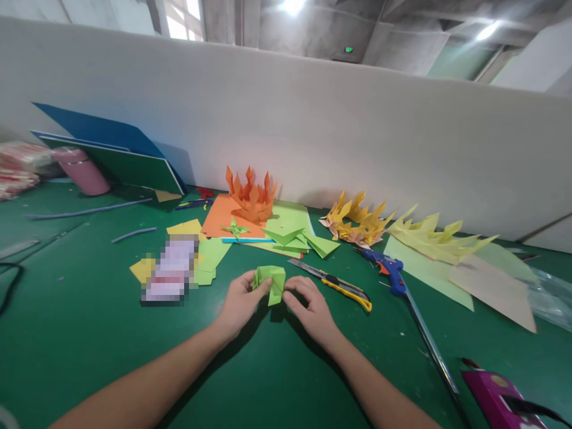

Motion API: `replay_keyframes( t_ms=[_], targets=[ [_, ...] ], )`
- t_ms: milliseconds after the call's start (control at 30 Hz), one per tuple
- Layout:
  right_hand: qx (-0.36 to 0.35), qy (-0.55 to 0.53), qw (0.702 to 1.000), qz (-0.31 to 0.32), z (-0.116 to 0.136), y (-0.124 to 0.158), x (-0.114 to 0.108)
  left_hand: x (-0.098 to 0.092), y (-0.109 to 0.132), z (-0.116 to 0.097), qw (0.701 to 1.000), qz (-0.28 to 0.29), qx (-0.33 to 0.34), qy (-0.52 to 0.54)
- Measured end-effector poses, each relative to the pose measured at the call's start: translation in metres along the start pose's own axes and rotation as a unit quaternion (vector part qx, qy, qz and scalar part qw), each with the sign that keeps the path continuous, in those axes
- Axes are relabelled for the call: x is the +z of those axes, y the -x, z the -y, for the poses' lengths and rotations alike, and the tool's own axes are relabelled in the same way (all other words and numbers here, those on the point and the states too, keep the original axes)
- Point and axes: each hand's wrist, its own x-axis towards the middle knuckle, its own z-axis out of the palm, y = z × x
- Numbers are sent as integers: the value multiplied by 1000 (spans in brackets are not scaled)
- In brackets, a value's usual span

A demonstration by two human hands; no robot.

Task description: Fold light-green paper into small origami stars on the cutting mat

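Observation:
A small piece of folded light green paper [276, 280] is held up just above the green table, between my two hands. My left hand [243, 301] pinches its left side, thumb in front and fingers behind. At its right edge my right hand [310, 307] is closed with thumb and fingertips on the paper. Behind the hands lie folded green paper pieces [290, 237] and a small green paper star [235, 229]. To the right of my right hand rests a yellow utility knife [344, 289] with its blade out.
A blue glue gun [393, 271] with a clear stick lies right. Orange [254, 202], yellow [357, 220] and pale yellow [438, 238] paper crowns stand at the back. A blurred-out phone [172, 268] is left, a pink bottle [83, 170] far left, a magenta device [494, 396] front right.

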Motion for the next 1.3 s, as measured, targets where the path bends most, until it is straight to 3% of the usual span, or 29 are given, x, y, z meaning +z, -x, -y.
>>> replay_keyframes(
  t_ms=[367,700,1100,1300],
  targets=[
    [33,-10,999,-9,-3,-1,3,-2,0,7,999,36,-16,-6],
    [44,-17,999,-26,-4,-2,4,0,2,3,999,20,-49,-4],
    [29,-2,999,14,-4,-1,0,-3,3,3,995,46,-75,53],
    [1,33,999,19,-4,0,3,-2,3,3,997,58,-37,-24]
  ],
)
